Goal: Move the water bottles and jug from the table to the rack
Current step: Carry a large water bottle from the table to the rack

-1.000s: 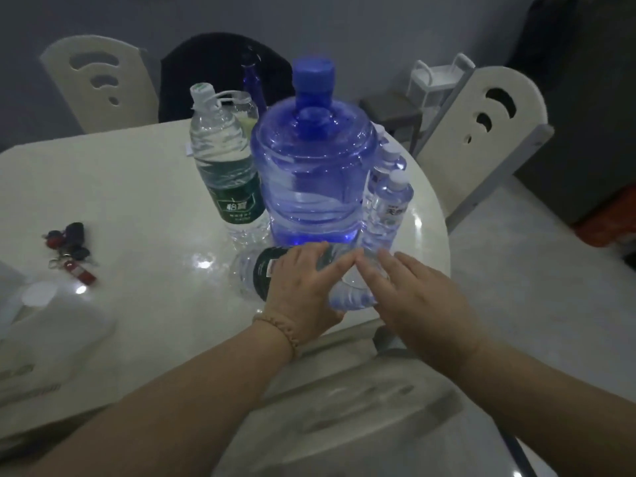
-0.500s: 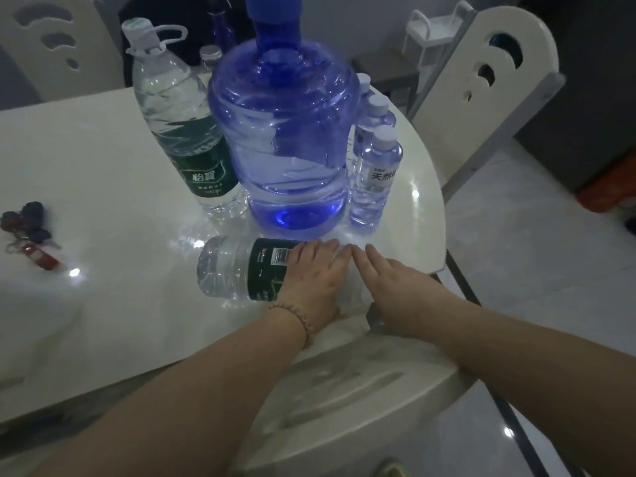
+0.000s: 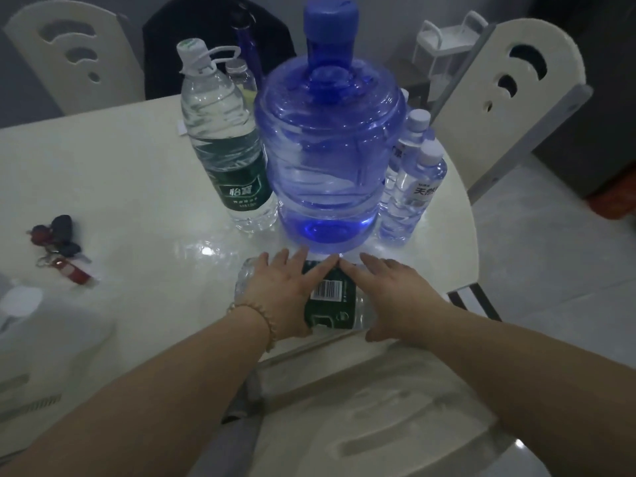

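Clear plastic bottle [image 3: 330,297] lies on its side at lower centre of the white table [image 3: 120,187]; left hand [image 3: 282,297] and right hand [image 3: 395,297] rest on it, fingers spread, not clamped; next they must close and lift; blue jug [image 3: 327,160] stands behind; white rack [image 3: 444,46] waits upper right.

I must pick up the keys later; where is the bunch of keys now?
In the head view the bunch of keys lies on the white table, far to the person's left, well apart from the tall green-label bottle and the blue jug.
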`<move>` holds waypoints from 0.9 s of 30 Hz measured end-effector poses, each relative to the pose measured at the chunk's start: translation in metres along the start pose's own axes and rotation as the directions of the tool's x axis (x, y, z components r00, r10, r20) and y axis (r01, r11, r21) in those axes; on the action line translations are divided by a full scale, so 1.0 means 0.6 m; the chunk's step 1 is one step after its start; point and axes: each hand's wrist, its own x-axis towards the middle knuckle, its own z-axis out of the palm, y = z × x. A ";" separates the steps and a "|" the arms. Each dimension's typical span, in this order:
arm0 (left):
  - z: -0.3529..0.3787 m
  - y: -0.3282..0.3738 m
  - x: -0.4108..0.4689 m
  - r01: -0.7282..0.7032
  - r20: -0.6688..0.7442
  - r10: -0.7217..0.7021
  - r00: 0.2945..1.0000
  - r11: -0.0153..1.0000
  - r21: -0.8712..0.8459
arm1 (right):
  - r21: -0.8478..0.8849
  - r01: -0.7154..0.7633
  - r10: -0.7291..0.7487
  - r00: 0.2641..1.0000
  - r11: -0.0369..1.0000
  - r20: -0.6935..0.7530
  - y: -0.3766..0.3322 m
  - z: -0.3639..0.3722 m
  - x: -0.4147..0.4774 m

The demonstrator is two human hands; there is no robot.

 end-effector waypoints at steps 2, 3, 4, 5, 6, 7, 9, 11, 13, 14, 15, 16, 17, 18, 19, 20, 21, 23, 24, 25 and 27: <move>-0.001 -0.001 -0.002 -0.007 -0.033 0.007 0.999 1.000 0.012 | -0.029 0.006 -0.007 1.000 1.000 -0.008 -0.003 -0.002 0.000; -0.004 0.002 -0.003 -0.004 -0.036 0.005 0.999 1.000 0.014 | -0.041 0.010 -0.011 1.000 0.999 -0.008 -0.004 -0.005 -0.001; -0.003 0.006 -0.005 0.001 -0.033 -0.001 0.999 1.000 0.006 | -0.052 0.013 -0.013 1.000 0.999 -0.004 -0.004 -0.006 -0.004; -0.004 0.012 -0.007 0.007 -0.038 -0.007 0.999 1.000 -0.009 | -0.066 0.017 -0.017 1.000 0.998 -0.006 -0.001 -0.010 -0.008; -0.005 0.018 -0.007 0.010 -0.048 -0.011 0.999 1.000 -0.024 | -0.089 0.021 -0.022 1.000 0.996 -0.012 0.002 -0.016 -0.014; -0.008 0.024 -0.006 0.012 -0.058 -0.014 0.998 0.999 -0.040 | -0.113 0.026 -0.029 0.999 0.993 -0.022 0.008 -0.024 -0.019; -0.024 0.045 -0.002 -0.002 -0.091 -0.005 0.996 0.997 -0.072 | -0.147 0.030 -0.036 0.999 0.989 -0.038 0.026 -0.045 -0.043; -0.043 0.071 0.004 -0.033 -0.138 0.021 0.990 0.996 -0.087 | -0.153 0.021 -0.029 0.998 0.988 -0.055 0.046 -0.062 -0.072; -0.076 0.110 0.022 -0.080 -0.189 0.065 0.980 0.994 -0.072 | -0.143 -0.016 0.004 0.997 0.990 -0.083 0.080 -0.082 -0.115; -0.090 0.126 0.032 -0.099 -0.204 0.084 0.975 0.993 -0.065 | -0.130 -0.031 0.019 0.995 0.991 -0.098 0.095 -0.088 -0.131; -0.111 0.154 0.048 -0.125 -0.223 0.113 0.968 0.991 -0.043 | -0.121 -0.052 0.037 0.992 0.991 -0.118 0.121 -0.097 -0.156; -0.131 0.180 0.064 -0.147 -0.238 0.137 0.962 0.989 -0.026 | -0.120 -0.070 0.054 0.990 0.990 -0.132 0.145 -0.104 -0.179; -0.152 0.214 0.083 -0.162 -0.248 0.154 0.956 0.987 -0.012 | -0.124 -0.090 0.072 0.987 0.988 -0.143 0.178 -0.113 -0.206; -0.171 0.248 0.102 -0.179 -0.257 0.174 0.951 0.984 0.005 | -0.126 -0.115 0.095 0.984 0.985 -0.154 0.210 -0.120 -0.231; -0.190 0.287 0.127 -0.192 -0.273 0.192 0.943 0.981 0.028 | -0.125 -0.134 0.112 0.979 0.983 -0.170 0.249 -0.128 -0.258; -0.208 0.322 0.150 -0.202 -0.289 0.206 0.935 0.978 0.043 | -0.125 -0.147 0.122 0.975 0.981 -0.188 0.285 -0.136 -0.281; -0.223 0.358 0.172 -0.208 -0.303 0.213 0.929 0.977 0.049 | -0.128 -0.156 0.129 0.971 0.979 -0.199 0.322 -0.144 -0.304; -0.253 0.441 0.226 -0.224 -0.315 0.240 0.918 0.971 0.084 | -0.127 -0.189 0.157 0.961 0.974 -0.228 0.407 -0.159 -0.356; -0.270 0.491 0.258 -0.242 -0.321 0.261 0.910 0.965 0.098 | -0.120 -0.206 0.173 0.955 0.971 -0.239 0.456 -0.167 -0.388; -0.285 0.529 0.283 -0.263 -0.315 0.280 0.907 0.960 0.095 | -0.113 -0.215 0.182 0.952 0.970 -0.247 0.495 -0.175 -0.413; -0.311 0.609 0.334 -0.290 -0.319 0.304 0.898 0.953 0.092 | -0.110 -0.232 0.197 0.945 0.966 -0.262 0.577 -0.183 -0.462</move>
